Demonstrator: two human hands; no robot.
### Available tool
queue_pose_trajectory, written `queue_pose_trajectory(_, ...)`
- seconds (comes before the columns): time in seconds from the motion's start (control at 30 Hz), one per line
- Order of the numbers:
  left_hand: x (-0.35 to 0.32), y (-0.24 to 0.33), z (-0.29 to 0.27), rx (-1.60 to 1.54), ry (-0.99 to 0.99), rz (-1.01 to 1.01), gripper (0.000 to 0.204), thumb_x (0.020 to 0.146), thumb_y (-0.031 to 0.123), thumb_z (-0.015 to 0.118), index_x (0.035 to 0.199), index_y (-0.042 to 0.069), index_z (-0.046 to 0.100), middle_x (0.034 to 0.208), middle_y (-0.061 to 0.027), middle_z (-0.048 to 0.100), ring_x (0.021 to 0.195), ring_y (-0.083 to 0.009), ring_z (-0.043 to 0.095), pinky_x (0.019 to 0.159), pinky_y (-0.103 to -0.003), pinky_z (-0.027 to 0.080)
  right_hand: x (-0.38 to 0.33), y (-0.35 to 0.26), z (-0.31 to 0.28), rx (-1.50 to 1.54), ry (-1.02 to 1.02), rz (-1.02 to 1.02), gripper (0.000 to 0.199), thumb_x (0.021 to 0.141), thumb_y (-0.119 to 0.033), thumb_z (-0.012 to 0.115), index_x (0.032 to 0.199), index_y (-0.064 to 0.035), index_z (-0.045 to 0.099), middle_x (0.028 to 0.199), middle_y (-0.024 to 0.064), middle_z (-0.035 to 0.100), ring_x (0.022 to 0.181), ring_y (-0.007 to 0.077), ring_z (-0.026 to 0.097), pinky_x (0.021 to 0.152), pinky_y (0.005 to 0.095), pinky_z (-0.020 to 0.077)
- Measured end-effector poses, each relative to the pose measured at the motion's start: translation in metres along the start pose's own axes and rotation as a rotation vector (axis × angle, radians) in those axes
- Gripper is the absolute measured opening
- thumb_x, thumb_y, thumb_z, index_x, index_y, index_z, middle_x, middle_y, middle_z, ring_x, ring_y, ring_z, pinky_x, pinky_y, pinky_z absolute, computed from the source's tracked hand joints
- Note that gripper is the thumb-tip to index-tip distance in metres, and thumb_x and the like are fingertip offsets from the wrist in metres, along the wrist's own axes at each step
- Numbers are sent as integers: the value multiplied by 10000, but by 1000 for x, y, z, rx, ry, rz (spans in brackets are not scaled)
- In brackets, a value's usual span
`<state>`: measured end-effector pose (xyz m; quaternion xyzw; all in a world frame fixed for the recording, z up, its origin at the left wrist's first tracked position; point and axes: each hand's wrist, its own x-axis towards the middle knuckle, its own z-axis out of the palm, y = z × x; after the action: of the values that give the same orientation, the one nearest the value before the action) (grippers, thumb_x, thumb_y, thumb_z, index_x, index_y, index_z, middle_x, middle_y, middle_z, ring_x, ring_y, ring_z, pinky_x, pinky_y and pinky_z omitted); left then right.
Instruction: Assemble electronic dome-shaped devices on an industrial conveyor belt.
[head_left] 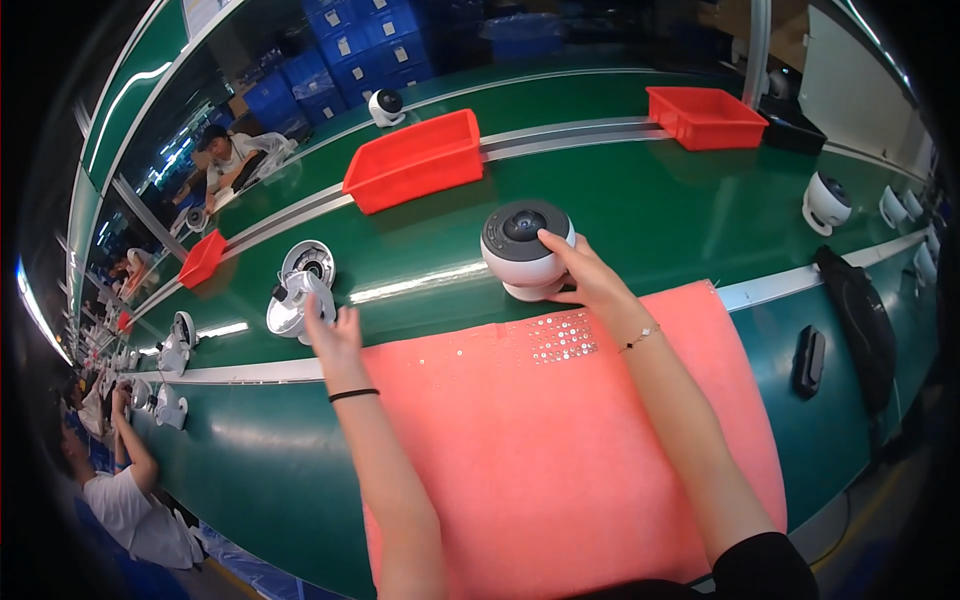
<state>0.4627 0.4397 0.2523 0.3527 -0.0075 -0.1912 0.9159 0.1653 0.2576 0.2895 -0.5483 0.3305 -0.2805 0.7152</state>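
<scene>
A round white security camera (535,268) with a dark face stands on the green belt past the mat's far edge. My right hand (597,285) grips its right side, thumb on the dark face and fingers low near the base. To the left, an opened white camera housing (290,310) lies with a round part (310,260) showing its inside. My left hand (337,340) is beside this housing with its fingers apart; whether the fingertips touch it I cannot tell. Small screws (565,338) lie in rows on the pink mat (490,450), with a few loose ones further left.
Red bins (415,165) (705,120) stand along the metal rail, and another camera (386,107) sits behind it. More cameras (827,203) are at right. A black pouch (860,320) and a small black case (809,362) lie right of the mat. Co-workers (140,500) are at left.
</scene>
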Motion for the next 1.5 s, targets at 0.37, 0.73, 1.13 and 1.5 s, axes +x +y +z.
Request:
queue_pose_trajectory(0.37, 60, 10, -60, -42, -129, 128, 634, 830, 282, 611, 1306, -1, 302, 1315, -190, 332, 1208, -323, 377, 1055, -428, 306, -10, -38, -21, -188, 389, -488, 569, 814, -325, 603, 1275, -103, 353, 1176, 97, 457, 1101, 212, 415, 936, 371, 341)
queue_pose_trajectory(0.73, -35, 42, 26, 167, -223, 73, 684, 792, 358, 613, 1256, -47, 315, 1222, -264, 377, 1117, -379, 480, 890, -397, 498, -54, -52, 28, -836, 157, -927, 665, 686, -152, 678, 1278, -122, 376, 1224, 113, 430, 1091, 287, 357, 923, 369, 352)
queue_pose_trajectory(1.13, -101, 57, 75, 236, -616, -121, 465, 844, 390, 496, 1132, 28, 543, 1061, -79, 613, 958, -193, 601, 814, -345, 492, -76, -48, 26, -1357, -17, -1803, 202, 571, -150, 731, 735, -170, 617, 1147, 32, 583, 1152, 317, 306, 902, 463, 362)
queue_pose_trajectory(1.5, -143, 30, 53, 359, -1375, 420, 213, 816, 138, 606, 968, -7, 641, 940, -126, 632, 881, -207, 608, 799, -235, 466, -183, -34, -7, -585, -716, -806, 415, 712, -89, 723, 1067, 23, 539, 964, 166, 633, 842, 290, 635, 752, 370, 524)
